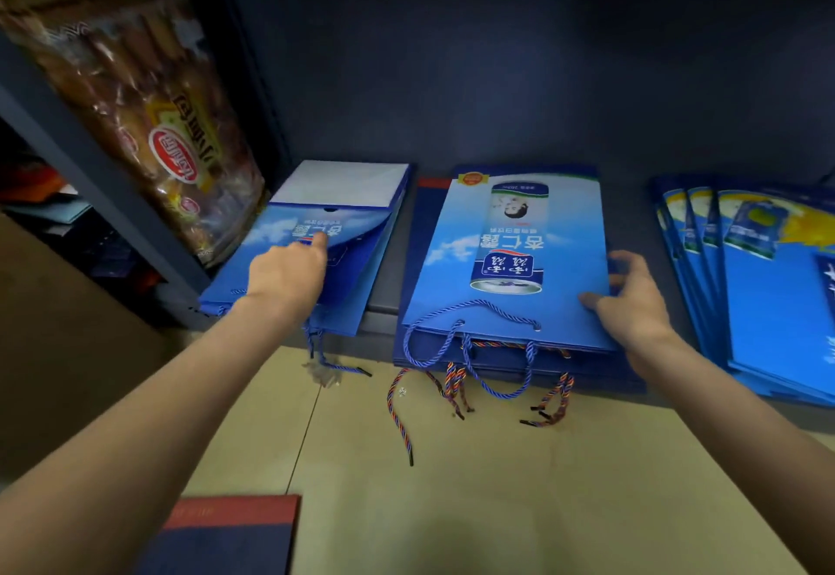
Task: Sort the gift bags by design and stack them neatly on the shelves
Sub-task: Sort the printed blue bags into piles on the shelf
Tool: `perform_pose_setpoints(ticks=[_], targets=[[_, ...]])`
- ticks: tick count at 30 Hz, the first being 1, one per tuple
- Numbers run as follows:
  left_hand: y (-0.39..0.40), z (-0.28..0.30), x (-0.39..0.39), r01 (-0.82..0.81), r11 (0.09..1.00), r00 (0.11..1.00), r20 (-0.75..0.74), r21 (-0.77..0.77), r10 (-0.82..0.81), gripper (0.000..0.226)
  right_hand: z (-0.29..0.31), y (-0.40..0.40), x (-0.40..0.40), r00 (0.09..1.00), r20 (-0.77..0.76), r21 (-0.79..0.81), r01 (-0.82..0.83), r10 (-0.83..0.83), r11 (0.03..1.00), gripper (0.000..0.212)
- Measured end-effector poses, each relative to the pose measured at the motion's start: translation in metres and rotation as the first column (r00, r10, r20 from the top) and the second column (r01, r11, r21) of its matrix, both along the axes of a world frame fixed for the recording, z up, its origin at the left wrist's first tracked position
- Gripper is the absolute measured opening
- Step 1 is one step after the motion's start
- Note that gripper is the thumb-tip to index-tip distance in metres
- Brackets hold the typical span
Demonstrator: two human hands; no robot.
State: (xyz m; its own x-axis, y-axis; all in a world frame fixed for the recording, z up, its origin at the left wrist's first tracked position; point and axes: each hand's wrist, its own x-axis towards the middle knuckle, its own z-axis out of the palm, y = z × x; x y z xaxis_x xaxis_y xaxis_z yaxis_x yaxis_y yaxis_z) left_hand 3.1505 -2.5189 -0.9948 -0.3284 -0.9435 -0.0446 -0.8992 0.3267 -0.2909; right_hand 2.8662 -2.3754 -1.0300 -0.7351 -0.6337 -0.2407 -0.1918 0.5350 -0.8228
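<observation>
Head view showed the left hand (289,274) pressing flat on a folded blue paper gift bag (343,231) while the right hand (632,299) pinched the right edge of a sky-blue can-printed bag (510,258), a bare shelf gap (632,222) beside it.

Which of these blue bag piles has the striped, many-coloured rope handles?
The middle pile, under the right hand: dark navy bags beneath the can-printed bag have striped cords. The left pile shows only plain blue cords; the right pile shows none.

Your middle blue gift bag (510,267) reads 杏仁露, upside down, beside a printed can. Left blue gift bag (316,253) shows the same characters partly. The snack package (149,122) label: unreadable.
</observation>
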Motion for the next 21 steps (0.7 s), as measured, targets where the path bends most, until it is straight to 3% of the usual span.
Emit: perform_pose_setpoints(ticks=[3,5,6,8,10,11,12,13,15,18,21], targets=[[0.010,0.019,-0.007,0.024,0.996,0.999,-0.032,-0.086,-0.027,0.052,-0.003,0.002,-0.006,0.990,0.132,-0.006,0.043,-0.041,0.999,0.071],[0.020,0.040,-0.009,0.009,0.976,0.962,-0.266,-0.219,-0.069,0.044,-0.007,0.004,-0.010,0.979,0.193,-0.005,0.067,-0.065,0.998,0.071],[0.024,0.050,-0.008,-0.010,0.961,0.893,-0.435,-0.278,-0.117,0.038,-0.008,0.005,-0.011,0.975,0.208,-0.009,0.076,-0.073,0.997,0.070],[0.020,0.059,-0.001,-0.073,0.961,0.666,-0.730,-0.266,-0.151,0.032,-0.008,0.005,-0.010,0.972,0.218,-0.036,0.099,-0.089,0.994,0.065],[0.009,0.057,0.010,-0.112,0.993,0.340,-0.940,-0.036,0.005,0.035,-0.006,0.003,-0.010,0.972,0.217,-0.074,0.111,-0.092,0.991,0.060],[0.006,0.052,0.015,-0.094,0.987,0.149,-0.978,0.132,0.145,0.037,-0.004,0.002,-0.010,0.972,0.217,-0.088,0.113,-0.092,0.990,0.058],[0.004,0.043,0.021,-0.080,0.954,-0.001,-0.957,0.290,0.291,0.039,-0.003,0.001,-0.011,0.970,0.222,-0.104,0.119,-0.094,0.987,0.056],[0.004,0.032,0.027,-0.082,0.908,-0.092,-0.910,0.412,0.405,0.039,-0.001,0.001,-0.012,0.969,0.230,-0.125,0.126,-0.095,0.984,0.055],[0.005,0.006,0.043,-0.126,0.818,-0.195,-0.823,0.561,0.534,0.031,0.003,0.003,-0.017,0.971,0.214,-0.160,0.137,-0.101,0.978,0.054],[0.005,-0.033,0.077,-0.113,0.663,-0.405,-0.644,0.740,0.649,0.021,0.012,0.008,-0.021,0.984,0.150,-0.233,0.129,-0.095,0.964,0.053],[0.002,-0.059,0.111,-0.040,0.524,-0.640,-0.424,0.851,0.640,0.033,0.035,0.013,-0.016,0.989,0.141,-0.358,0.089,-0.041,0.929,0.049]])
